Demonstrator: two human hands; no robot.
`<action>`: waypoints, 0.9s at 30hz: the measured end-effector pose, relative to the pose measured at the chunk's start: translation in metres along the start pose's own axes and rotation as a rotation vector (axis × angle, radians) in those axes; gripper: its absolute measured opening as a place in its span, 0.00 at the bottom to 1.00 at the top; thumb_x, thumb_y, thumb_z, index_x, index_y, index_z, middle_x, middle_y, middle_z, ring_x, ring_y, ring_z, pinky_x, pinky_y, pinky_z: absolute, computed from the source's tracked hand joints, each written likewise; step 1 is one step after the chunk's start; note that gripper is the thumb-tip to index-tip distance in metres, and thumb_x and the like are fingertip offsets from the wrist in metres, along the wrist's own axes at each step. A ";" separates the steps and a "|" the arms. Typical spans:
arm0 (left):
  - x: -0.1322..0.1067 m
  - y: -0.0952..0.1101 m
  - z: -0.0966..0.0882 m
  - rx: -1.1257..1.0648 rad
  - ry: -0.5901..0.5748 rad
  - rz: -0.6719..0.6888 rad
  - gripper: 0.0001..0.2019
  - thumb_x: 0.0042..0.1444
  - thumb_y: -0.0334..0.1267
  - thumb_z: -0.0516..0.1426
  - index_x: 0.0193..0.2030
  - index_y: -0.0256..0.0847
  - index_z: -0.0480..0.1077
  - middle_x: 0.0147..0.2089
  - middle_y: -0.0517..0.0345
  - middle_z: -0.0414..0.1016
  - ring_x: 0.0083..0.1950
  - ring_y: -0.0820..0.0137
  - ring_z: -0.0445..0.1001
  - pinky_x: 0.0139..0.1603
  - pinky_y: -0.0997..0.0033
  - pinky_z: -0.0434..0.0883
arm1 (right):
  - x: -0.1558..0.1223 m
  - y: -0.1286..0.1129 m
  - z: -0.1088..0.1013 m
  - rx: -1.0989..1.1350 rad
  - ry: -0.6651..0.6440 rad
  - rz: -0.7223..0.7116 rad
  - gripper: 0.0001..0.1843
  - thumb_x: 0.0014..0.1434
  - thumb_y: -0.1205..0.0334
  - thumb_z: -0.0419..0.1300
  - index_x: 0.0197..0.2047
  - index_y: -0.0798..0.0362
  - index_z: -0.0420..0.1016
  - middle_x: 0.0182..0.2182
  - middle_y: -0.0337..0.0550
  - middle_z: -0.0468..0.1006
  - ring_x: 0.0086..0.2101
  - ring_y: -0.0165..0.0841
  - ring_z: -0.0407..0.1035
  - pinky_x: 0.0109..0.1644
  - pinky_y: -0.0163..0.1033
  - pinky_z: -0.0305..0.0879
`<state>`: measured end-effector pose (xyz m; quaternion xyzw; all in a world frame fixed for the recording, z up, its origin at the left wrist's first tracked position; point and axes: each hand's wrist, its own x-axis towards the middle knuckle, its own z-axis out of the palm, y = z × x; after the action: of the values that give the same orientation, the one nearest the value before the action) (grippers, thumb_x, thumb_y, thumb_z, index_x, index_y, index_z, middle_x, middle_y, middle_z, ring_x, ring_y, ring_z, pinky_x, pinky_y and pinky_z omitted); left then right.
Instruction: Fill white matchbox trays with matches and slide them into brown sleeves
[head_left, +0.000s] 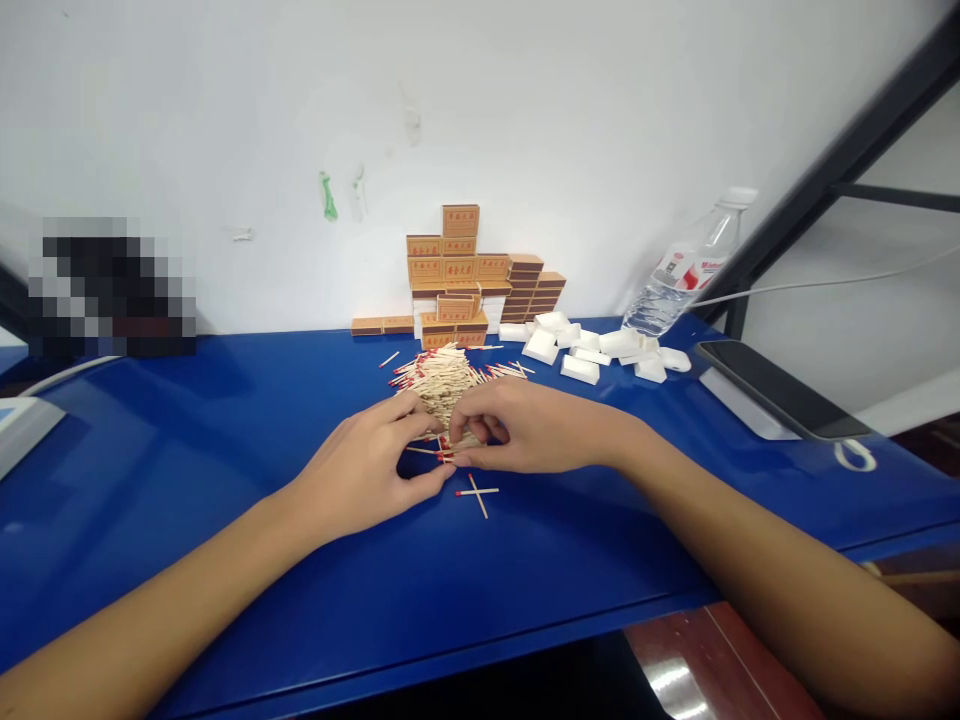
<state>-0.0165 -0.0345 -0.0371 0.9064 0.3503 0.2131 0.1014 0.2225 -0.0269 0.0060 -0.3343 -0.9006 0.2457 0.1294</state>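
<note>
A heap of red-tipped matches [444, 378] lies on the blue table, with my hands at its near edge. My left hand [367, 465] curves in from the left, its thumb and forefinger around a few matches [444, 455]. From the right, my right hand [510, 425] closes its fingers on the same small bunch, and its thumb almost meets the left thumb. Both hands partly hide the bunch. Just below them, two loose matches [478, 491] lie crossed on the table.
Orange matchboxes [457, 268] stand stacked against the wall behind the heap. White matchbox trays [581, 345] lie scattered to their right. Farther right are a clear plastic bottle [686, 265] leaning on the wall, and a phone [780, 388]. The table's front edge [465, 640] runs below my arms.
</note>
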 end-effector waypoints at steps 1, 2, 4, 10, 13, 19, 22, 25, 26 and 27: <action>0.000 0.000 0.000 0.003 -0.004 0.000 0.13 0.64 0.45 0.61 0.51 0.43 0.78 0.45 0.54 0.74 0.44 0.63 0.76 0.42 0.62 0.74 | 0.000 -0.001 0.000 0.015 -0.015 -0.009 0.05 0.64 0.61 0.65 0.38 0.54 0.77 0.29 0.36 0.73 0.29 0.28 0.64 0.35 0.36 0.56; 0.000 0.000 -0.001 0.005 -0.007 0.002 0.13 0.64 0.45 0.61 0.51 0.42 0.78 0.45 0.54 0.74 0.44 0.63 0.76 0.43 0.62 0.74 | -0.001 -0.001 0.000 0.024 -0.024 -0.016 0.05 0.64 0.61 0.65 0.38 0.54 0.76 0.30 0.36 0.73 0.29 0.28 0.64 0.35 0.36 0.57; 0.000 0.000 -0.001 0.008 -0.010 0.001 0.13 0.64 0.45 0.61 0.50 0.42 0.78 0.45 0.54 0.74 0.44 0.63 0.76 0.44 0.62 0.74 | -0.001 -0.002 0.000 0.023 -0.021 -0.013 0.05 0.63 0.62 0.66 0.38 0.54 0.75 0.31 0.37 0.74 0.30 0.28 0.65 0.35 0.36 0.58; 0.000 0.001 -0.001 0.013 -0.001 0.011 0.13 0.64 0.45 0.61 0.51 0.42 0.78 0.45 0.53 0.74 0.44 0.62 0.76 0.44 0.61 0.75 | -0.001 0.001 0.002 0.023 -0.033 0.008 0.04 0.62 0.64 0.65 0.36 0.53 0.75 0.30 0.36 0.73 0.30 0.28 0.65 0.35 0.36 0.59; 0.000 0.001 -0.001 0.006 0.000 0.007 0.13 0.64 0.44 0.61 0.51 0.43 0.78 0.46 0.53 0.75 0.45 0.62 0.77 0.46 0.60 0.76 | 0.000 0.001 0.004 0.030 -0.052 0.018 0.03 0.60 0.65 0.66 0.37 0.53 0.77 0.30 0.35 0.73 0.30 0.28 0.65 0.34 0.35 0.59; 0.001 0.001 -0.002 0.000 -0.012 0.000 0.12 0.63 0.42 0.61 0.51 0.43 0.78 0.47 0.53 0.76 0.46 0.61 0.77 0.48 0.59 0.76 | 0.002 -0.004 0.008 -0.001 -0.060 0.022 0.01 0.61 0.66 0.65 0.36 0.53 0.77 0.30 0.36 0.73 0.29 0.28 0.65 0.33 0.36 0.57; 0.002 0.001 -0.002 -0.003 -0.011 -0.004 0.11 0.63 0.42 0.60 0.50 0.43 0.78 0.47 0.53 0.76 0.47 0.61 0.77 0.48 0.60 0.76 | 0.003 -0.005 0.009 -0.012 -0.039 0.010 0.05 0.62 0.67 0.62 0.33 0.53 0.75 0.28 0.36 0.72 0.28 0.28 0.63 0.33 0.36 0.56; 0.002 0.001 -0.002 -0.010 0.003 0.000 0.11 0.64 0.42 0.60 0.50 0.43 0.78 0.47 0.53 0.77 0.48 0.61 0.77 0.48 0.60 0.76 | 0.002 -0.006 0.009 -0.014 -0.018 0.001 0.06 0.58 0.71 0.61 0.30 0.53 0.73 0.26 0.34 0.71 0.27 0.27 0.61 0.33 0.36 0.55; 0.002 0.001 -0.002 -0.010 0.007 0.001 0.11 0.64 0.42 0.60 0.50 0.43 0.78 0.47 0.53 0.77 0.48 0.61 0.77 0.48 0.60 0.76 | 0.002 -0.006 0.008 -0.015 -0.007 0.000 0.06 0.57 0.72 0.61 0.29 0.53 0.73 0.26 0.34 0.71 0.27 0.27 0.61 0.33 0.36 0.55; 0.002 0.001 -0.002 -0.009 0.008 0.000 0.11 0.64 0.42 0.59 0.50 0.43 0.78 0.47 0.53 0.77 0.47 0.61 0.77 0.48 0.59 0.76 | 0.002 -0.006 0.008 -0.015 0.006 -0.004 0.06 0.56 0.73 0.62 0.30 0.53 0.73 0.26 0.34 0.71 0.27 0.27 0.61 0.33 0.36 0.55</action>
<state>-0.0160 -0.0339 -0.0343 0.9050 0.3498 0.2185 0.1040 0.2141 -0.0323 0.0026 -0.3340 -0.9028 0.2378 0.1301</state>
